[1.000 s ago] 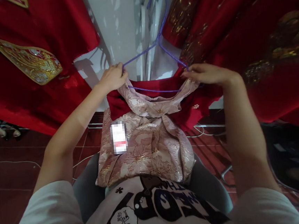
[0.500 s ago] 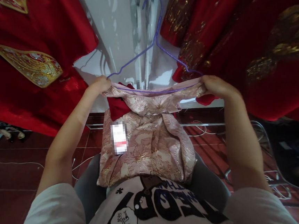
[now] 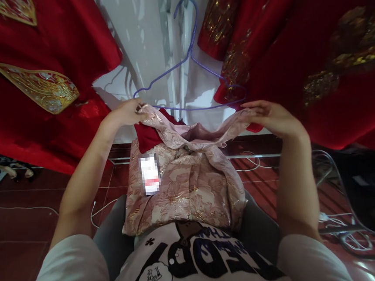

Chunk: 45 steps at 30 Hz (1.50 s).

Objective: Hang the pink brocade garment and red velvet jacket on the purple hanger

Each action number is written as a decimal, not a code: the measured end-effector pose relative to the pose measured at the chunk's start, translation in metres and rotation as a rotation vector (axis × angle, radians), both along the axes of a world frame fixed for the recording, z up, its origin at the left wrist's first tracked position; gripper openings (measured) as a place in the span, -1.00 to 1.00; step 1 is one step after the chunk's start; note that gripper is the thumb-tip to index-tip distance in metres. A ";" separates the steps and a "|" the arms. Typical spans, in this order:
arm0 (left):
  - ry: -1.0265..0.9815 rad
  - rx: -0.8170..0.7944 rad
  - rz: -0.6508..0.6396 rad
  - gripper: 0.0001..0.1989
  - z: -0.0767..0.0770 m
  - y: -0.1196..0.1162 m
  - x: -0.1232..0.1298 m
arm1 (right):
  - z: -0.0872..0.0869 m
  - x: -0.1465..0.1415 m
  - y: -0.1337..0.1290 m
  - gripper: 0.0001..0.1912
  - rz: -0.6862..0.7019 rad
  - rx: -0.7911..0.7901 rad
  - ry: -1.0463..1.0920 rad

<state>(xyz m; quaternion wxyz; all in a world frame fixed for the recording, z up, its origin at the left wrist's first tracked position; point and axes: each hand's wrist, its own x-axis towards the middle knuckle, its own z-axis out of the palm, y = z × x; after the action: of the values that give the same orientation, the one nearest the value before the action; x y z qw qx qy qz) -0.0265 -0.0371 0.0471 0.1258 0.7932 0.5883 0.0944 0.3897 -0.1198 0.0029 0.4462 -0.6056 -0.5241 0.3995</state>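
A pink and gold brocade garment lies across my lap, its upper band lifted and sagging between my hands. My left hand pinches the band's left end, beside the lower left corner of a purple hanger. My right hand grips the band's right end, its fingers fairly straight. Just above the band, the hanger's bottom bar runs across and shows whole. Red cloth pokes out under the band at the left. A white tag, blurred out, rests on the garment.
Red garments with gold embroidery hang at the left and right. Behind the hanger are a pale wall and metal posts. A black chair stands at the right. White cables lie on the red tiled floor.
The band has come away from the hanger's bottom bar and sags lower. My right hand's fingers have straightened somewhat. The hanger has shifted slightly left.
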 end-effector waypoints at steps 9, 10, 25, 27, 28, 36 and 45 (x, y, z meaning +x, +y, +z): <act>-0.122 0.290 -0.537 -0.89 -0.036 0.005 0.057 | -0.001 -0.007 -0.001 -0.92 -0.056 0.195 -0.260; -0.126 0.277 -0.587 -0.90 -0.043 0.006 0.064 | -0.004 -0.006 0.002 -0.92 -0.084 0.242 -0.278; -0.165 0.219 -0.634 -0.92 -0.070 0.000 0.068 | -0.026 0.025 0.025 -0.91 -0.531 0.198 -0.424; -0.163 0.218 -0.638 -0.93 -0.069 -0.001 0.068 | -0.026 0.022 0.024 -0.90 -0.534 0.236 -0.389; -0.162 0.217 -0.637 -0.93 -0.069 -0.002 0.068 | -0.026 0.020 0.023 -0.91 -0.528 0.261 -0.374; -0.192 0.198 -0.667 -0.87 -0.068 -0.008 0.071 | -0.012 -0.004 0.028 -0.83 -0.446 0.508 -0.433; -0.403 0.229 -0.521 -0.80 -0.074 -0.017 0.079 | 0.005 -0.059 0.044 -0.78 -0.216 0.590 -0.511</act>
<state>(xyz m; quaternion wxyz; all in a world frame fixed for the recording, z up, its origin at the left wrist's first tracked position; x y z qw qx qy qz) 0.0522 -0.0544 -0.0272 0.1695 0.8912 0.3149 0.2791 0.3306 -0.0754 0.0077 0.4956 -0.5830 -0.6435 0.0193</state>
